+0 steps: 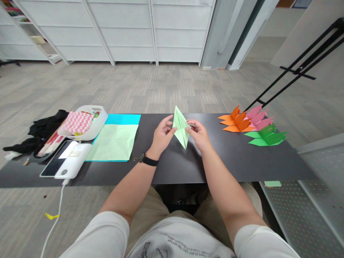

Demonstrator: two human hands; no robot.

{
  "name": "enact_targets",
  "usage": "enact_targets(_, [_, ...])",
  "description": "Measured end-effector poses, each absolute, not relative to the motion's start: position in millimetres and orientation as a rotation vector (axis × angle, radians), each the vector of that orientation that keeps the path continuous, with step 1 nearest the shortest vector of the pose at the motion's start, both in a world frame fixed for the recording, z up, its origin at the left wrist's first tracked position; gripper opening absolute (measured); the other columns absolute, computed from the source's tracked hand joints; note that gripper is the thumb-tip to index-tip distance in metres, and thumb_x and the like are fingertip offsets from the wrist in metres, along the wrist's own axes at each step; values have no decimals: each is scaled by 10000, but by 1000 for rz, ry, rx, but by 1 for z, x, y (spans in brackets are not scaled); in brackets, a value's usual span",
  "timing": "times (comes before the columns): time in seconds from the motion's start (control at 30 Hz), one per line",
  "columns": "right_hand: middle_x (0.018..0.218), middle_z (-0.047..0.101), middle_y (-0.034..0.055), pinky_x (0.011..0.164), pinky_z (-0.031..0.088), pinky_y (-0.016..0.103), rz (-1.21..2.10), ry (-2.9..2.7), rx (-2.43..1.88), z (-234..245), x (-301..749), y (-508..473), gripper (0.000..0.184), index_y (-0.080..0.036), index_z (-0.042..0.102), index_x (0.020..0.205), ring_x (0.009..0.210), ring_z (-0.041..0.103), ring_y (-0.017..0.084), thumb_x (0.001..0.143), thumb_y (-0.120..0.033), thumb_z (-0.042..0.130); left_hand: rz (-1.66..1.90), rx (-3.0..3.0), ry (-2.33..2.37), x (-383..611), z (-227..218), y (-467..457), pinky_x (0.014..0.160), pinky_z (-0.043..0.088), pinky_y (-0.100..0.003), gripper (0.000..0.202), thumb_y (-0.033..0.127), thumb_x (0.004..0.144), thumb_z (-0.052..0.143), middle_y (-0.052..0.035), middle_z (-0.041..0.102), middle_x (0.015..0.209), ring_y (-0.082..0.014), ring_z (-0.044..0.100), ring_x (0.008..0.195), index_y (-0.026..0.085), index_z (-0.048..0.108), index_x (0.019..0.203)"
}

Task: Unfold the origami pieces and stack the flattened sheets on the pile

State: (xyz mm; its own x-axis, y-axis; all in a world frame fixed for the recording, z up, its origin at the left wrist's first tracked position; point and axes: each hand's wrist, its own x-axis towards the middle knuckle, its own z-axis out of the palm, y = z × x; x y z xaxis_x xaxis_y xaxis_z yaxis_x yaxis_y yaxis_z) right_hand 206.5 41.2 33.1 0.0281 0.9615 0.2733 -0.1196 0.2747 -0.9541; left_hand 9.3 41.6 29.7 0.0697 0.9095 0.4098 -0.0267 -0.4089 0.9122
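Observation:
A pale green sheet of origami paper (180,125), folded into a long diamond with a crease down its middle, is held up over the dark table (172,168). My left hand (163,134) pinches its left corner between thumb and fingers; a black watch is on that wrist. On the opposite corner, my right hand (198,134) grips the paper the same way. The diamond's points face away from me and toward me, slightly tilted. Behind the paper, some fingertips are hidden.
Light green paper (114,143) lies over blue paper (126,119) on the left. Beyond are a white basket (100,123), a power bank (73,161), a phone (51,166) and black cloth (48,125). At right stand orange (236,120), pink (260,118) and green (267,136) folded paper flowers.

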Motion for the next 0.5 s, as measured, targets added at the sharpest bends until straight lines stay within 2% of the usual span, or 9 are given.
enact_targets(0.2, [1292,698,43,803,587,326,1104,-1166,-938,34,207,40,335,-271,658,975,953,707,196,758,-462,829,1412,1633,839,12,32,36,833,615,-307,504,441,931,791,-108,689,1239,-145,686,859,250,658,1378])
enact_targets(0.27, [1312,691,48,784,583,323,1086,-1182,-929,34,208,39,302,-270,661,972,947,706,194,775,-443,811,1454,1665,846,13,33,35,842,611,-312,399,428,938,779,-105,673,1238,-147,678,874,244,705,1284])
enact_targets(0.37, [1348,672,61,724,563,312,1074,-1231,-950,35,208,37,224,-254,657,893,954,699,204,812,-430,769,1497,1690,865,13,34,35,846,602,-321,192,388,949,751,-97,657,1203,-169,686,933,224,762,1048])
enact_targets(0.43, [1354,667,66,706,555,312,1092,-1248,-969,36,207,37,215,-244,641,833,984,698,223,824,-432,745,1479,1692,870,11,36,35,869,598,-334,140,352,938,743,-93,652,1177,-195,693,1005,214,763,930])
enact_targets(0.5, [1336,671,68,720,558,322,1111,-1235,-974,37,206,37,221,-240,631,801,1018,694,240,811,-431,744,1440,1680,864,9,39,34,856,599,-340,137,335,937,719,-90,649,1149,-208,690,1017,211,768,906])
